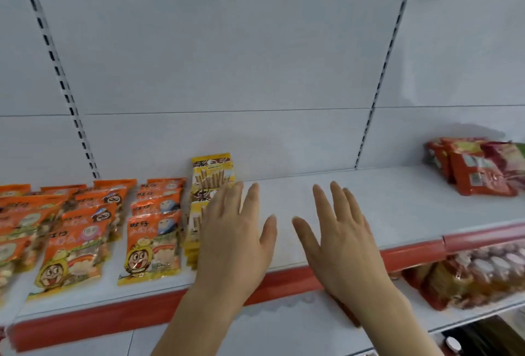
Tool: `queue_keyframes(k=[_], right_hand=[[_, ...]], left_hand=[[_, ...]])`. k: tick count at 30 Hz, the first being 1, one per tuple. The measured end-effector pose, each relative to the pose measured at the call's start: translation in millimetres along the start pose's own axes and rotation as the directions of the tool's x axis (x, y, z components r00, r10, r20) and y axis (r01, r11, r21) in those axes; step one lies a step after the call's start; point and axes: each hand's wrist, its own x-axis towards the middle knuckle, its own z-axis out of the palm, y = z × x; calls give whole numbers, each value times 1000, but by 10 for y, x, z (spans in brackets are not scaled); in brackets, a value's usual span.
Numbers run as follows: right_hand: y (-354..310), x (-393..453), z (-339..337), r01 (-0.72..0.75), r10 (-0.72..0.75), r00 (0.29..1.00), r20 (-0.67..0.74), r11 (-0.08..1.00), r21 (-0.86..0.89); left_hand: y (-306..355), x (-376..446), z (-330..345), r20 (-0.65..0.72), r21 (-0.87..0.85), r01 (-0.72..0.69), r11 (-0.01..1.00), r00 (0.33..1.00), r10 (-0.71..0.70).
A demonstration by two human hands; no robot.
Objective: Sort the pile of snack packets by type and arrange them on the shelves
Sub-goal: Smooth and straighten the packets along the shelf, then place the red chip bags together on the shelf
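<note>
Rows of orange snack packets [153, 242] lie on the left part of the white shelf [397, 202]. Right of them stands a row of yellow stick-biscuit packets [211, 174]. My left hand [235, 236] is held flat with straight fingers just right of the yellow row, partly hiding its front packets. Whether it touches them I cannot tell. My right hand [341, 239] hovers flat over the bare middle of the shelf and holds nothing. A heap of red packets [477, 171] lies at the shelf's far right.
The shelf has a red front strip [284, 282]. A lower shelf [284, 324] juts out beneath it, with bagged orange snacks [466, 276] at its right. Slotted uprights [383, 71] run up the white back panel.
</note>
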Motion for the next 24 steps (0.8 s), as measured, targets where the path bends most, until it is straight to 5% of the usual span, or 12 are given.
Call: queue_keyframes(k=[15, 24], right_hand=[[2871, -420, -1090, -225, 229, 972, 60, 972, -69], [4187, -109, -1163, -311, 313, 950, 20, 949, -52]], left_hand=[[2784, 56, 1132, 190, -118, -158, 980, 965, 179], [3930, 578, 2037, 219, -202, -227, 953, 938, 270]])
